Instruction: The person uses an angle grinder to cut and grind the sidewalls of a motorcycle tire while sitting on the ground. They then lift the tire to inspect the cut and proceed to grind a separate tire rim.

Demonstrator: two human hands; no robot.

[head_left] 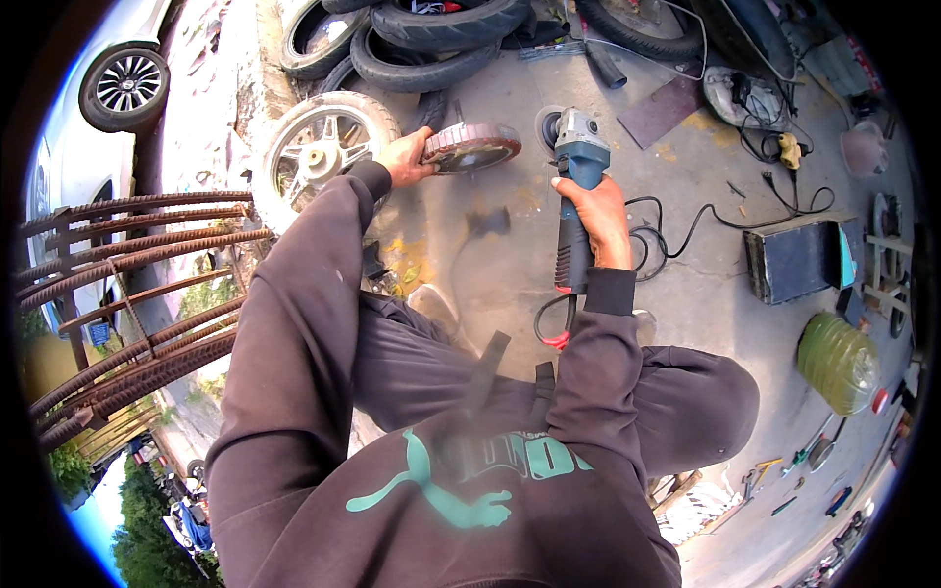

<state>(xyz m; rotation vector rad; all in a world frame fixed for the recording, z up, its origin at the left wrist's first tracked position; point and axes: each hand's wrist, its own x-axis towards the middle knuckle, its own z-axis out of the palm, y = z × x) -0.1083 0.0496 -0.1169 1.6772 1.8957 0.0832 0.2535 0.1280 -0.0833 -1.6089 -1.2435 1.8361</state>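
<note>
My left hand [404, 160] is closed on the near-left edge of a round, thick wheel-like part [472, 147] with a ribbed reddish-brown rim and a dark face. It is held tilted above the concrete floor. My right hand [600, 218] wraps round the body of a blue and black angle grinder [582, 169]. The grinder's head points away from me, its disc at the left side, a short gap from the round part's rim. Whether the disc is spinning I cannot tell. Just left of my left hand lies a pale spoked motorcycle wheel rim [319, 160].
Several black tyres [426, 64] are piled at the far side. Bent rusty rebar [147, 255] stands at the left, beyond it a white car [78, 147]. The black power cord [691, 235] trails right, past a dark metal box [799, 260] and a plastic jug of yellowish liquid [838, 363].
</note>
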